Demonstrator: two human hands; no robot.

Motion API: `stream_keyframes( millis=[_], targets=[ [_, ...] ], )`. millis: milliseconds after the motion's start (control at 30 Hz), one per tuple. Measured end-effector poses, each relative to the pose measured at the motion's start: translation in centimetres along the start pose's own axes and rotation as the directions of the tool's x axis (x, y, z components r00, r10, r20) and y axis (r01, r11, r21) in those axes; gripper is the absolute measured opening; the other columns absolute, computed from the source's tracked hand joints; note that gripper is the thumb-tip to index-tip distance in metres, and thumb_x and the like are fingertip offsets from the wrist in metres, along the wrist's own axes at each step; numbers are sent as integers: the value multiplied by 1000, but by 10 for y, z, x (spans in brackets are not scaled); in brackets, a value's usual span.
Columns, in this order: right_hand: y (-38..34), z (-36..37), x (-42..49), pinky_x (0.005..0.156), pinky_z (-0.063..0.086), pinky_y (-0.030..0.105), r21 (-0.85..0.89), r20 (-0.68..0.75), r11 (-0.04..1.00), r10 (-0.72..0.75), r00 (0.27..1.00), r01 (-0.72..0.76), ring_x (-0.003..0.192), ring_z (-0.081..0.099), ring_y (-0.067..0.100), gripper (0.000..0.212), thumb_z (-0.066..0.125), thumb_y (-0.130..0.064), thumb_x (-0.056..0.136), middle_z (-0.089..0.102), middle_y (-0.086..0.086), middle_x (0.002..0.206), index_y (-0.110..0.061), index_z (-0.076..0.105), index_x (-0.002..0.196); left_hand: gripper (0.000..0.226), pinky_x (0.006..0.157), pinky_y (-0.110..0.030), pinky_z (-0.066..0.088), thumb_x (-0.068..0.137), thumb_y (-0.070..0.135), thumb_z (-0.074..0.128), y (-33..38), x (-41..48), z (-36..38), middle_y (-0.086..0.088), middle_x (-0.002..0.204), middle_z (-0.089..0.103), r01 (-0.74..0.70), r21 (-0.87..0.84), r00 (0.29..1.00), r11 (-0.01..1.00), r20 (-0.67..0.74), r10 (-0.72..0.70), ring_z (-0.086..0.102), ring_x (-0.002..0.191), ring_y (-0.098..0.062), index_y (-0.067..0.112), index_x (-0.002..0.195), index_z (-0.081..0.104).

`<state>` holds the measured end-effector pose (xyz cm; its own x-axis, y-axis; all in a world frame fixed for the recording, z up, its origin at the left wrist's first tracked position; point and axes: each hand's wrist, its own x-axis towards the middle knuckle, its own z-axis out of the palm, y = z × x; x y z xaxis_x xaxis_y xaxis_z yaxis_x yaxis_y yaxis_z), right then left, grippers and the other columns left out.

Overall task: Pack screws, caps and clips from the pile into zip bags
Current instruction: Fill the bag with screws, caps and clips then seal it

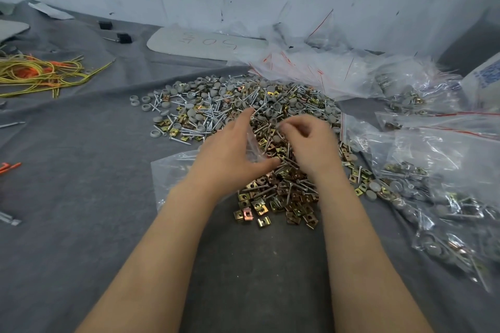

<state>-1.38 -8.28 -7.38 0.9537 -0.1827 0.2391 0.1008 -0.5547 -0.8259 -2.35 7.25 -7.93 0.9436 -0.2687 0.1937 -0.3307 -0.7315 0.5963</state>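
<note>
Motion smears the fingers (293,126) of the right hand (311,142), so whether they pinch anything from the pile of silver screws, grey round caps and brass square clips (238,105) cannot be told. The left hand (230,151) and its forearm (173,224) cover much of the clear plastic zip bag (173,170) it holds. The tangled yellow and orange wires (40,76) run off the left edge.

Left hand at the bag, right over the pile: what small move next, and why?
Likely the right hand carries its pick to the zip bag and drops it in: the left hand holds the bag's mouth open at the pile, and the right's curled fingers are blurred, so what they hold is unclear.
</note>
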Motion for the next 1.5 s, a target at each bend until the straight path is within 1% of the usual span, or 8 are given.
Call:
stream_keyframes(
  millis=[67, 167, 600, 933, 1100, 1200, 1333, 1500],
  targets=[
    [10, -14, 3, 76, 54, 27, -263, -211, 948, 123, 970, -178, 78, 64, 4, 14, 57, -21, 94, 68, -8, 96, -21, 67, 104, 107, 109, -49, 37, 71, 62, 70, 2, -1, 0, 0, 149, 41, 2, 6, 1000, 1000, 9, -2, 46, 129, -23, 28, 152, 9],
    [21, -25, 6, 97, 46, 46, -479, -136, 794, 354, 925, -374, 112, 57, 26, 20, 62, -25, 90, 64, 4, 119, -22, 67, 109, 108, 109, -50, 37, 71, 63, 70, 2, -1, -1, 1, 149, 41, 10, 1, 1000, 1000, 19, -10, 46, 129, -24, 29, 152, 9],
    [16, -23, 5, 76, 47, 34, -516, -92, 780, 359, 929, -353, 86, 54, 23, 16, 60, -5, 88, 64, 9, 108, -11, 66, 101, 107, 109, -49, 37, 72, 63, 69, 2, 0, -1, 2, 152, 36, 7, 21, 999, 1000, 32, -7, 43, 132, -22, 28, 153, 8],
    [14, -18, 6, 78, 47, 25, -95, -265, 983, 127, 956, -157, 91, 60, 13, 14, 62, -8, 89, 64, -1, 100, -18, 60, 98, 108, 109, -47, 37, 70, 63, 70, 2, 0, 1, 1, 150, 39, 0, 27, 999, 1000, 36, -1, 44, 131, -22, 29, 152, 8],
    [-11, 9, -4, 84, 55, 33, 268, 297, 961, -7, 955, -76, 88, 69, 12, 15, 68, -12, 87, 73, -5, 89, -26, 63, 89, 103, 105, -45, 41, 73, 56, 71, -1, 2, 2, 1, 147, 42, -17, 2, 1000, 1000, -4, 17, 47, 128, -21, 25, 152, 12],
    [-10, 8, -3, 82, 57, 31, 342, 241, 935, 11, 970, -95, 84, 71, 8, 16, 57, -9, 93, 73, -6, 87, -23, 64, 92, 104, 105, -44, 42, 72, 58, 72, -3, 2, 2, 1, 146, 43, -9, -6, 1000, 1000, -6, 9, 49, 126, -21, 26, 152, 13],
    [9, -11, 3, 77, 51, 30, -202, -158, 971, 100, 982, -132, 80, 65, 10, 13, 58, -17, 92, 65, -8, 95, -20, 67, 101, 108, 108, -45, 38, 69, 64, 70, -2, 1, 2, 2, 148, 41, -2, 15, 1000, 1000, -2, 2, 46, 128, -22, 31, 152, 10],
    [15, 1, 3, 93, 48, 45, -456, -29, 861, 239, 970, -226, 101, 61, 25, 17, 64, -31, 89, 67, 0, 107, -22, 67, 103, 107, 108, -45, 37, 70, 64, 70, -2, 2, 1, 2, 150, 39, -8, 20, 1000, 1000, -3, 8, 44, 131, -22, 31, 152, 9]
  ],
)
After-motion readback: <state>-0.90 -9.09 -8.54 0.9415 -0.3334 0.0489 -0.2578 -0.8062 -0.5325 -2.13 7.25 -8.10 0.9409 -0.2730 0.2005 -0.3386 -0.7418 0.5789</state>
